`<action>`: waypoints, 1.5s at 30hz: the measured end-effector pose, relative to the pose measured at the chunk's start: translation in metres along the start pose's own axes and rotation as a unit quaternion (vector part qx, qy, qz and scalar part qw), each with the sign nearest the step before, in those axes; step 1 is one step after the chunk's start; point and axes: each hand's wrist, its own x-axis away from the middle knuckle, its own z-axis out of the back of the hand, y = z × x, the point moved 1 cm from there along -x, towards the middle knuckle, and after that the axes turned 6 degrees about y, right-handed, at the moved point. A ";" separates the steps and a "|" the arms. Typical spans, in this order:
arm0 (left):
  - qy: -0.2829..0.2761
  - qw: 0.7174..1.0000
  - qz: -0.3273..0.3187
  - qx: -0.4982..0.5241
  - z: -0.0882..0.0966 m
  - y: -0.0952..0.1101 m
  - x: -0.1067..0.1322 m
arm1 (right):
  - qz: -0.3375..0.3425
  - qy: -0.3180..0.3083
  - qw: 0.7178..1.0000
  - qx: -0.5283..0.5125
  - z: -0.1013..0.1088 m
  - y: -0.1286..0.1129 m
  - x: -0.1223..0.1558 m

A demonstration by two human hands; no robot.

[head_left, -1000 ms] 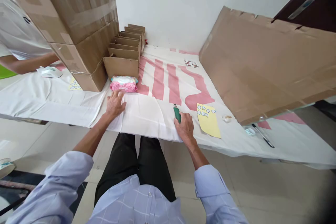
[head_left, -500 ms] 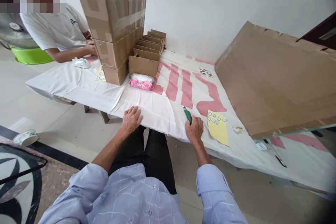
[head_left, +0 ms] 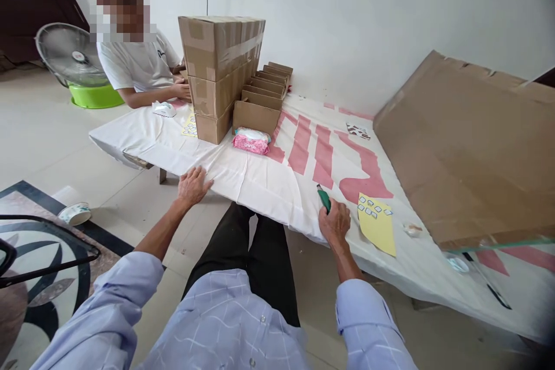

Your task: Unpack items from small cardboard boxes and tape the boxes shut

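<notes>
My right hand is closed round a green-handled tool near the front edge of the low table, the tool's tip pointing away from me. My left hand lies flat with fingers spread on the white cloth at the table's near edge. Just right of my right hand lies a yellow sheet carrying several small white-and-blue stickers. A pink wipes pack lies farther back, in front of a row of open cardboard boxes.
Stacked taped cartons stand at the back left. A big flat cardboard sheet leans at the right. Another person in a white shirt sits at the far left end. A fan, a bowl and a glass table are on the floor.
The view has swung left and pulled back, bringing the other person and the fan into sight. My left hand slid back to the table's near edge; my right hand kept the green tool.
</notes>
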 end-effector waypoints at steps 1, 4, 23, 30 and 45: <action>-0.005 1.000 0.008 -0.002 0.000 -0.011 0.001 | -0.004 -0.004 1.000 0.003 0.002 -0.001 0.000; -0.002 0.999 0.042 -0.001 0.000 -0.034 0.008 | -0.007 -0.017 1.000 0.009 0.007 -0.004 0.001; -0.029 0.990 0.134 -0.021 0.039 -0.159 -0.057 | 0.026 -0.038 0.998 0.035 0.009 0.002 -0.011; -0.045 0.974 0.222 -0.024 0.062 -0.226 -0.066 | 0.033 -0.026 0.999 0.031 0.009 0.002 -0.010; -0.013 0.982 0.189 -0.014 0.043 -0.141 -0.050 | 0.048 0.013 0.999 -0.015 0.000 0.010 -0.008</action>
